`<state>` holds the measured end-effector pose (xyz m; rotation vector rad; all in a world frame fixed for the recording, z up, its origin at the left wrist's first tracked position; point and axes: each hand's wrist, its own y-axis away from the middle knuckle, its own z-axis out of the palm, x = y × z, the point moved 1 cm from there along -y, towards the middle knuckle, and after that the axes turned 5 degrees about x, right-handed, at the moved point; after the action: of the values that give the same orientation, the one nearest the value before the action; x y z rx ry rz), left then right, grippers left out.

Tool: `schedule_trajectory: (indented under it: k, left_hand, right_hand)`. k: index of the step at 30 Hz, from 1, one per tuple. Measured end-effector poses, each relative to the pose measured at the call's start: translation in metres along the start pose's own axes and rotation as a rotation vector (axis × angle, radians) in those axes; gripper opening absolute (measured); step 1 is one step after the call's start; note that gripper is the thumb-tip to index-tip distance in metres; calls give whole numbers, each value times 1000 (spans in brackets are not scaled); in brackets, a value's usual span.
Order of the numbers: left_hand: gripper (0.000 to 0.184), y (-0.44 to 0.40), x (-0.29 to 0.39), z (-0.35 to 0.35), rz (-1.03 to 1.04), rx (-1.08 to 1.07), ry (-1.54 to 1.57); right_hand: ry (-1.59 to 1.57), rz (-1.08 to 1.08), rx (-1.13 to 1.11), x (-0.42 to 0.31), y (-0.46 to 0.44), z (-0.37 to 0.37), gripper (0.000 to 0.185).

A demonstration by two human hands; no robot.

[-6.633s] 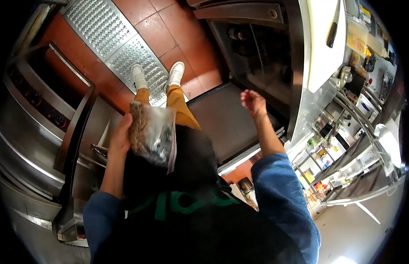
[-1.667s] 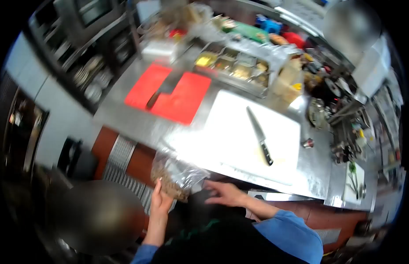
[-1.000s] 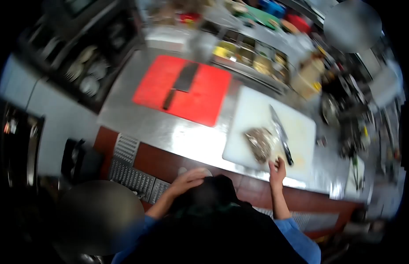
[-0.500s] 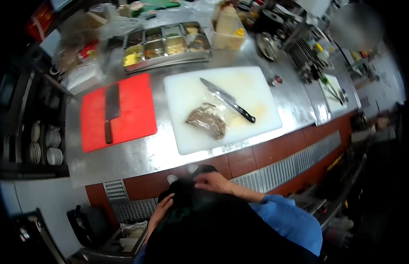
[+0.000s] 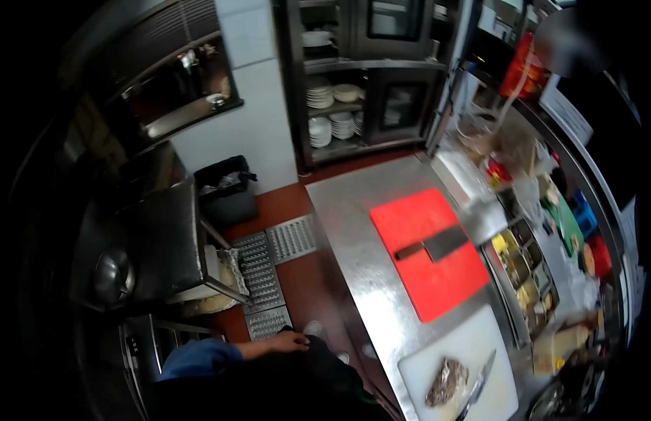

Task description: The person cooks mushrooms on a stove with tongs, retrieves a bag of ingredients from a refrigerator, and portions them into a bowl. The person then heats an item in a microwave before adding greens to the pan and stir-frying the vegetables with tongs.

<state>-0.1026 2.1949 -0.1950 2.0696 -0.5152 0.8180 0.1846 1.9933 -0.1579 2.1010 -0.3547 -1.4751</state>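
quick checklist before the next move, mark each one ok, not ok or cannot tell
1. Bag of brown food on the white cutting board: ok, it lies there.
2. Knife clear of the bag: cannot tell; it lies right beside it, and any contact is unclear.
3. Cleaver lying within the red cutting board: ok.
4. Both hands in view: not ok; only the left hand shows.
5. Left hand free: cannot tell; no object shows in it, but its palm is hidden.
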Motion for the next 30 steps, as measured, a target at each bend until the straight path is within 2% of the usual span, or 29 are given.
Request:
schedule_trajectory:
  k: [2,6,8,10,11,12,13,16,17,18,20,22,24,26,27,29,30]
  left_hand:
    - [44,17,-12,-7,-134,72,85]
    - [44,33,-19,-38,-174,83,180]
    - [43,11,-65,-43,-140,108,191]
    - [42,-13,-128,-29,-105,195,384]
    - [38,-23,-140,-36,-108,415,238]
    - [33,-39,-165,-39,7,489,357]
    - [29,-14,-127,-83,-67,476,570]
    - [28,14,-100,-164,-101,745,521]
    - [31,-5,-122,-160,-41,838,598]
    - [31,7,-102,-190,-117,781,595]
    - [31,-28,-131,-191,-4,745,616]
    - [34,-44,-128,-212,37,701,710]
    - [36,-32,-86,-267,-98,553,577]
    - [35,-62,-104,-297,-53,432,439]
    - [35,-77,-111,-303,-38,386,401]
    - [33,-84,-116,-339,-3,443,566]
    - [32,-83,-106,-366,17,484,367]
  right_hand:
    - [132,-27,-76,-20,-22,-13,37]
    - [309,-79,-172,-67,-78,-21,37]
    - [381,-112,-211,-87,-104,-25,37]
    - [475,-136,-271,-115,-136,-33,37]
    - [523,-144,-302,-131,-150,-38,37]
    - [567,-155,-336,-150,-163,-43,37]
    - [607,-162,-370,-171,-176,-47,37]
    - [690,-220,-462,-239,-236,-38,38]
    - [708,-245,-481,-260,-256,-30,38]
    - [722,-274,-488,-279,-274,-23,39]
    - [716,-302,-471,-312,-298,-16,39]
    - [553,-288,-349,-344,-314,-15,46]
    - [687,-162,-416,-348,-352,-24,46]
    - [727,-424,-328,-356,-388,-30,41]
    - [684,-482,-299,-359,-410,-35,40]
    - [609,-449,-240,-398,-429,-43,38]
    - [552,-417,-229,-417,-444,-47,37]
